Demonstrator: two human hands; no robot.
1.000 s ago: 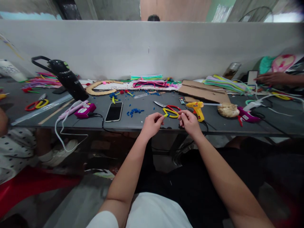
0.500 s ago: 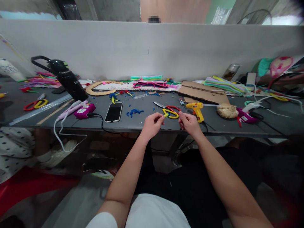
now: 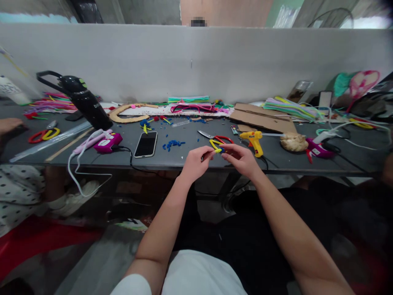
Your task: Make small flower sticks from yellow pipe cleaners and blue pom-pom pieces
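My left hand (image 3: 197, 163) pinches a short yellow pipe-cleaner piece (image 3: 217, 150) above the table's front edge. Opposite it, my right hand (image 3: 242, 159) has its fingertips closed on a small blue fuzzy piece (image 3: 222, 150), which meets the end of the yellow one. Just behind the hands lie scissors (image 3: 225, 139) with red and yellow handles, partly covered by my fingers. A yellow glue gun (image 3: 255, 141) rests to the right of my right hand. Left of my hands is a loose pile of blue cut pieces (image 3: 173, 145).
A phone (image 3: 146, 144), a black bottle (image 3: 89, 107) and a purple device (image 3: 107, 143) with cables are on the left. Cardboard (image 3: 264, 119) and pipe-cleaner bundles (image 3: 288, 108) line the back. At the far left shows another person's hand (image 3: 11, 125).
My right hand has moved left, close to my left hand, and the blue piece now shows at the yellow piece's end. Another person's hand has appeared at the far left.
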